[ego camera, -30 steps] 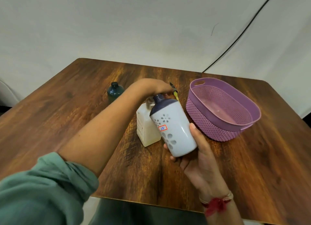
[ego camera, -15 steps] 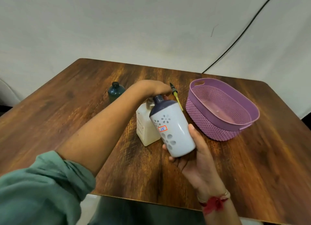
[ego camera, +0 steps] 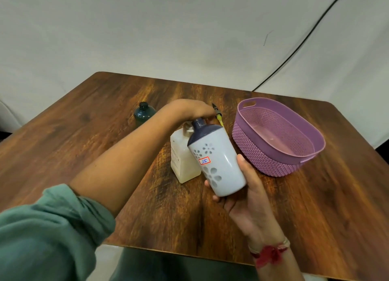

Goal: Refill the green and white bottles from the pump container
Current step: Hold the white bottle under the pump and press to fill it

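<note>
- My right hand [ego camera: 250, 198] grips the white bottle [ego camera: 219, 165] from below. The fingers curl round its base and the thumb lies along its right side.
- The white bottle is lifted off the tabletop [ego camera: 84, 146] and tilted, its dark blue neck pointing up and away from me. It has pale flower shapes and a small red-edged label reading "35".
- The bottle's neck sits right at the top of the pump container [ego camera: 182, 160], under my left hand [ego camera: 189, 110].
- The pump container is a pale, squarish bottle of cream-coloured liquid. It stands upright on the tabletop, just left of the white bottle and partly hidden by it.
- My left hand arches over the pump head. Its fingertips are hidden behind the bottle's neck, so I cannot tell whether it presses or grips.
- The green bottle [ego camera: 144, 115] stands upright further back, left of my left forearm and apart from the other bottles.
- A thin yellow and black stick [ego camera: 219, 117] lies just beyond my left hand.
- A purple woven basket [ego camera: 315, 142] sits to the right, near the white bottle.
- A red thread band [ego camera: 269, 254] circles my right wrist.
</note>
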